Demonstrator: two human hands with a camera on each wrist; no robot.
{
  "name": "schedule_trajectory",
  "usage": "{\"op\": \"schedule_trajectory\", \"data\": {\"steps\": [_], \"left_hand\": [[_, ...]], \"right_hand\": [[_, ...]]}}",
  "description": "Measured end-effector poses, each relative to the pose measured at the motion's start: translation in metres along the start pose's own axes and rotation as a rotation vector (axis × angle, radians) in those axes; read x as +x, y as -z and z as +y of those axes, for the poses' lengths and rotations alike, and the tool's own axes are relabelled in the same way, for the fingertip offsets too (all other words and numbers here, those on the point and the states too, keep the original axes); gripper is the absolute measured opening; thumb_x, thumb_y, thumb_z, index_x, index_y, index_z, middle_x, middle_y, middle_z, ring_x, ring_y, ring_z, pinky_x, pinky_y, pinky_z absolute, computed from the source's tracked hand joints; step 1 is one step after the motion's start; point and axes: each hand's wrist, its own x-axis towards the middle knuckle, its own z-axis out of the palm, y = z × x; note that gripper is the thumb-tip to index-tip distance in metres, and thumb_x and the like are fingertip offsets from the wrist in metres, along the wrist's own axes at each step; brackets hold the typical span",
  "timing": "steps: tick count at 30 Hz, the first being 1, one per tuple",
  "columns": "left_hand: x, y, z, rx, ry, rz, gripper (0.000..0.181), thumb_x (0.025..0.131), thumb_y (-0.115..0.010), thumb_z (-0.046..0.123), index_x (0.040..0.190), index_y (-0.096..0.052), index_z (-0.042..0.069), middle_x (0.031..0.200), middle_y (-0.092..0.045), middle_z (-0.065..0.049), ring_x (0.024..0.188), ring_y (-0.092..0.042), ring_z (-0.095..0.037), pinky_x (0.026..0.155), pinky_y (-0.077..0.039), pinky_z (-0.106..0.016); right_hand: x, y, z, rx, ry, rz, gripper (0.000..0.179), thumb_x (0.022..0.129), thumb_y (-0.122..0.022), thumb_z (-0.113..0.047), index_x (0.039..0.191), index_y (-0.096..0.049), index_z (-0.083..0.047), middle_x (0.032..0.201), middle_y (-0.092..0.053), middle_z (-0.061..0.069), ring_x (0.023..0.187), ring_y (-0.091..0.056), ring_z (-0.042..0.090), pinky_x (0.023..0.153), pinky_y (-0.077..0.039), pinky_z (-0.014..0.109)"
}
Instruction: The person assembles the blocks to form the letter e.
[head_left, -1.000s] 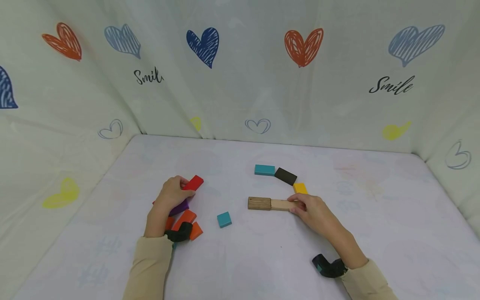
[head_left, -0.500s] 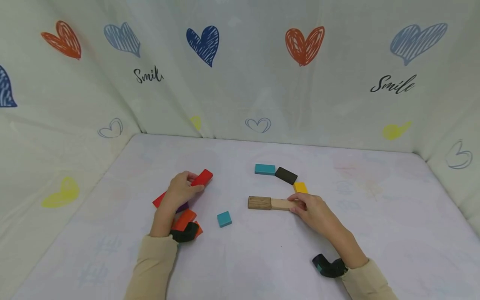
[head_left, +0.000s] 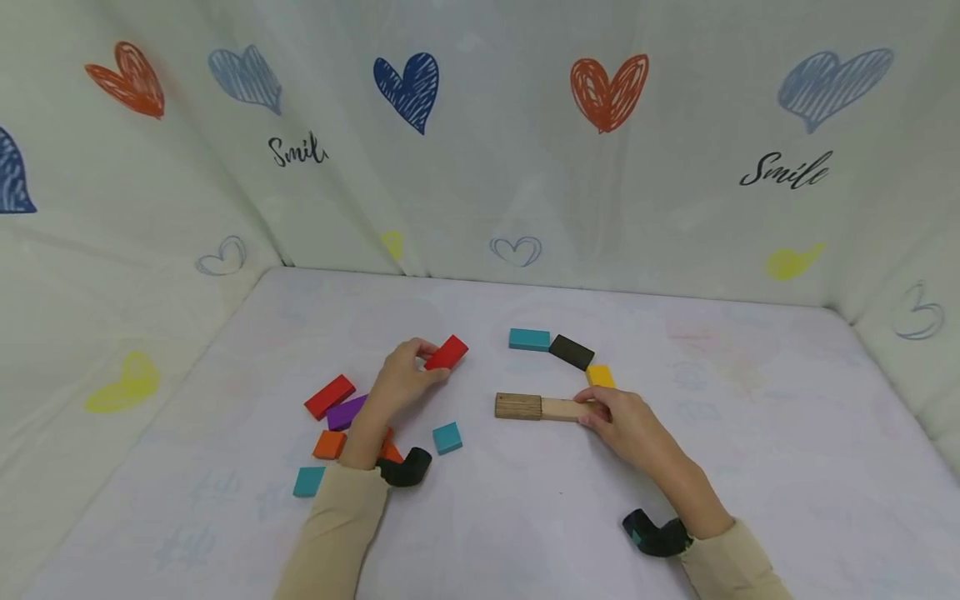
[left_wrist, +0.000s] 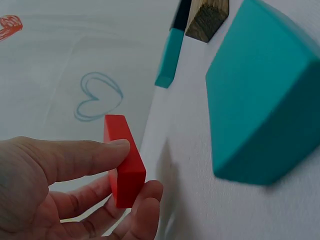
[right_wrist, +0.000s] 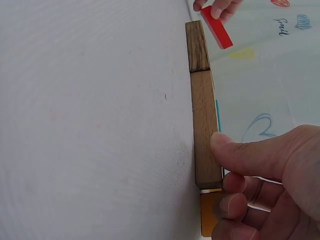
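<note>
My left hand pinches a red block between thumb and fingers, held tilted over the table left of the wooden pieces. In the left wrist view the thumb lies across the red block. My right hand holds the right end of a light wooden block, thumb on its side and fingers at its end. A dark-grained wooden block meets its left end. Behind them, a teal block, a black block and a yellow block form a curve.
A teal block lies between the hands, large in the left wrist view. Left of my left arm lie a red block, a purple block, an orange block and another teal block. A printed curtain hangs behind the table.
My left hand has carried the red block to the right, away from the pile at left, uncovering more blocks there. My right hand stays in place on the light wooden block.
</note>
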Motion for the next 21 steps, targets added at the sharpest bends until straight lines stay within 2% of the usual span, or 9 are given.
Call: {"op": "schedule_trajectory", "data": {"steps": [6, 9, 16, 21], "left_hand": [[0.015, -0.014, 0.013, -0.080, -0.011, -0.063, 0.040, 0.087, -0.064, 0.020, 0.121, -0.051, 0.004, 0.118, -0.055, -0.014, 0.099, -0.051, -0.025, 0.078, -0.049, -0.033], [0.023, -0.021, 0.018, -0.116, -0.014, -0.086, 0.038, 0.087, -0.064, 0.020, 0.120, -0.051, 0.004, 0.116, -0.055, -0.014, 0.100, -0.051, -0.025, 0.077, -0.050, -0.031], [0.034, -0.035, 0.021, -0.159, -0.010, -0.083, 0.041, 0.088, -0.063, 0.021, 0.123, -0.049, 0.004, 0.119, -0.053, -0.013, 0.105, -0.049, -0.025, 0.083, -0.049, -0.034], [0.039, -0.038, 0.022, -0.142, 0.006, -0.063, 0.039, 0.088, -0.062, 0.020, 0.121, -0.051, 0.004, 0.118, -0.054, -0.014, 0.106, -0.049, -0.026, 0.087, -0.047, -0.038]], "right_hand": [[-0.001, 0.000, -0.001, -0.001, -0.008, -0.002, 0.023, 0.084, -0.067, -0.011, 0.107, -0.064, -0.008, 0.067, -0.047, -0.001, 0.066, -0.042, 0.013, 0.058, -0.036, 0.022], [-0.001, 0.000, -0.001, -0.001, -0.011, -0.003, 0.023, 0.084, -0.067, -0.010, 0.107, -0.064, -0.008, 0.068, -0.048, -0.001, 0.066, -0.043, 0.013, 0.058, -0.036, 0.022], [0.001, -0.001, -0.001, 0.004, -0.009, -0.008, 0.023, 0.084, -0.067, -0.011, 0.107, -0.064, -0.008, 0.067, -0.046, -0.001, 0.066, -0.042, 0.013, 0.058, -0.035, 0.022], [0.001, 0.000, 0.000, 0.005, -0.005, -0.002, 0.023, 0.084, -0.067, -0.011, 0.107, -0.064, -0.008, 0.068, -0.048, -0.001, 0.066, -0.042, 0.013, 0.058, -0.036, 0.022]]}}
